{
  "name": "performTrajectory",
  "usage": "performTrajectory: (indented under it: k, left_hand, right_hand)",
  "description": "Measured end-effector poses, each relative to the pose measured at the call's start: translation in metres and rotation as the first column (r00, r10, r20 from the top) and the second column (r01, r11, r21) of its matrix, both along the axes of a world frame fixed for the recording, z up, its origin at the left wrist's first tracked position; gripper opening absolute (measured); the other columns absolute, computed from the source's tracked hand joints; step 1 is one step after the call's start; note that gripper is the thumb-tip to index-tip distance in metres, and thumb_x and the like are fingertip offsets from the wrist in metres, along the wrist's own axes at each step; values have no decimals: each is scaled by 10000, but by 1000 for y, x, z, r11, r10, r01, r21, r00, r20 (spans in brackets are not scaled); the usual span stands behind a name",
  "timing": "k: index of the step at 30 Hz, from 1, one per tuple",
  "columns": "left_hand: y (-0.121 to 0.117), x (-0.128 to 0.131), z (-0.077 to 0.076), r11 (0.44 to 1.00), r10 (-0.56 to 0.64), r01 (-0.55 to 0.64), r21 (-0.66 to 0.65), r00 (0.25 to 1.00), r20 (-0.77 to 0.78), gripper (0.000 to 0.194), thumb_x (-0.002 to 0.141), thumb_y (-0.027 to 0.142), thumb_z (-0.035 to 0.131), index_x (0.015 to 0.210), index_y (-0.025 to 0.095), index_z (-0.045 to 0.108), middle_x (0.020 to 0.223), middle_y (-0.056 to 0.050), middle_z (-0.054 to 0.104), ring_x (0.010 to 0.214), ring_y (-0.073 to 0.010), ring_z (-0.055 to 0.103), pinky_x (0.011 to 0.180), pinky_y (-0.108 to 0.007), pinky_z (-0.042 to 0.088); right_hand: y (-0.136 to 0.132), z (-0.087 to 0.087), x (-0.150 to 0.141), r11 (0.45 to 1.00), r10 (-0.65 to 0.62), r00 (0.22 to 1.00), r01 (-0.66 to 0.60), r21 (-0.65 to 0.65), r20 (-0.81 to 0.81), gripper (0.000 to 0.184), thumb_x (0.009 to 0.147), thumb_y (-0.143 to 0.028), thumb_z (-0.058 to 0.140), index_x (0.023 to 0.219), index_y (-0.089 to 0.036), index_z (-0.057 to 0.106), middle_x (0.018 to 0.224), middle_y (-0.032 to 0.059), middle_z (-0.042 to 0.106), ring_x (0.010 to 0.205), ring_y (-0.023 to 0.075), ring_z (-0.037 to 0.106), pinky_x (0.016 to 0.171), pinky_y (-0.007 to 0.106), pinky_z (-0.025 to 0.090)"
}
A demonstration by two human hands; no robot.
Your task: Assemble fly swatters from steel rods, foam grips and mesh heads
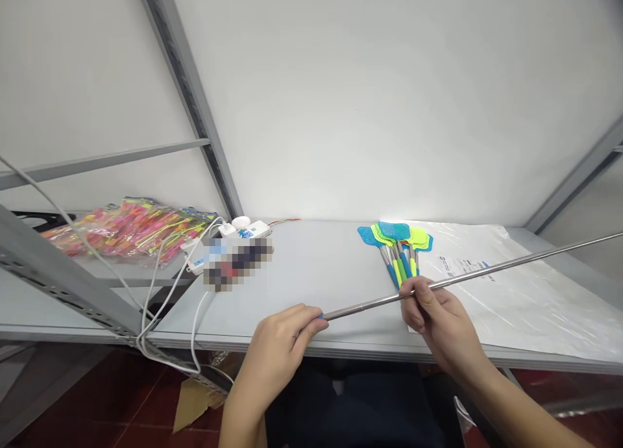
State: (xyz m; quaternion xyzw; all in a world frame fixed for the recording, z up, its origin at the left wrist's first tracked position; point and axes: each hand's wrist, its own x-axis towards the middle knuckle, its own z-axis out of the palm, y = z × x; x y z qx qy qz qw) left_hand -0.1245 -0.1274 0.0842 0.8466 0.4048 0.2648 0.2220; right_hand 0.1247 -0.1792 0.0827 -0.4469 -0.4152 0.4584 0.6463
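Observation:
A long, drawn-out telescopic fly swatter with a thin steel rod slants across in front of me. Its far end runs out past the right edge, so its head is hidden. My left hand is closed around the blue grip at the near end, with only a bit of blue showing. My right hand grips the rod further along, thumb on top and fingers curled under. Just behind the right hand lies a bunch of fly swatters with blue and yellow-green heads and short handles.
A clear plastic sheet or bag with a label covers the right of the grey shelf. At left are a white power strip, cables, a blurred-out object, bagged colourful items and a metal upright.

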Motion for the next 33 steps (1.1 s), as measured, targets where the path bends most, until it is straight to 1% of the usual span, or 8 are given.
performTrajectory:
  k: [7, 9, 13, 20, 24, 26, 28, 33]
  left_hand:
    - [3, -20, 4, 992, -3, 25, -125, 985, 172, 231, 954, 367, 501, 937, 234, 689, 854, -8, 679, 792, -161, 610, 721, -244, 444]
    - [5, -20, 0, 988, 63, -23, -150, 961, 271, 228, 936, 380, 531, 921, 218, 691, 848, -15, 677, 785, -162, 611, 693, -238, 454]
    - [6, -10, -8, 948, 251, -114, -297, 842, 478, 316, 953, 438, 475, 926, 184, 662, 642, 19, 576, 516, -104, 503, 486, -213, 396]
    - [-7, 29, -8, 940, 202, -28, -341, 849, 489, 287, 926, 429, 538, 802, 190, 637, 522, 55, 517, 464, -91, 512, 505, -201, 406]
    - [-3, 19, -9, 935, 227, -55, -350, 851, 474, 271, 891, 439, 587, 807, 193, 660, 494, 61, 505, 458, -95, 480, 496, -205, 391]
    - [3, 3, -12, 933, 271, -110, -343, 842, 466, 281, 885, 442, 587, 796, 188, 667, 476, 59, 494, 455, -99, 461, 486, -208, 379]
    - [10, -16, -15, 922, 349, -204, -329, 807, 477, 290, 884, 439, 580, 772, 185, 664, 458, 58, 481, 449, -100, 441, 477, -211, 364]
    - [22, -44, -22, 881, 469, -351, -317, 740, 482, 260, 846, 422, 623, 737, 188, 646, 445, 59, 469, 454, -104, 421, 474, -218, 339]
  right_hand:
    - [0, 9, 21, 999, -28, 998, 29, 15, -53, 296, 916, -473, 554, 865, -193, 636, 516, -44, 370, 505, 100, 299, 487, 276, 197]
    - [-1, 10, 23, 1000, 9, 997, -8, 20, -77, 280, 927, -454, 541, 871, -197, 638, 524, -41, 377, 512, 102, 310, 495, 273, 214]
    - [-1, 9, 15, 999, 31, 983, -29, 13, -182, 271, 927, -431, 542, 832, -196, 638, 534, -37, 379, 509, 96, 299, 496, 265, 232]
    - [0, -12, -23, 992, 123, 982, -126, -10, -145, 330, 932, -475, 515, 860, -188, 663, 506, -51, 324, 510, 99, 246, 500, 269, 206]
    - [-1, -9, -16, 980, 159, 985, -166, -108, -73, 370, 873, -482, 618, 1090, -189, 674, 568, -61, 277, 532, 93, 229, 493, 256, 195]
    - [0, -1, -2, 992, 91, 990, -100, -80, -104, 372, 849, -476, 652, 1095, -197, 676, 585, -63, 269, 530, 87, 222, 487, 250, 200]
    - [1, 9, 16, 1000, -14, 980, 13, -7, -199, 305, 874, -482, 613, 953, -198, 692, 562, -69, 245, 510, 82, 191, 474, 248, 198]
    - [3, 27, 51, 958, -231, 916, 272, 86, -328, 409, 945, -491, 481, 720, -181, 623, 478, -75, 199, 473, 89, 123, 449, 245, 197]
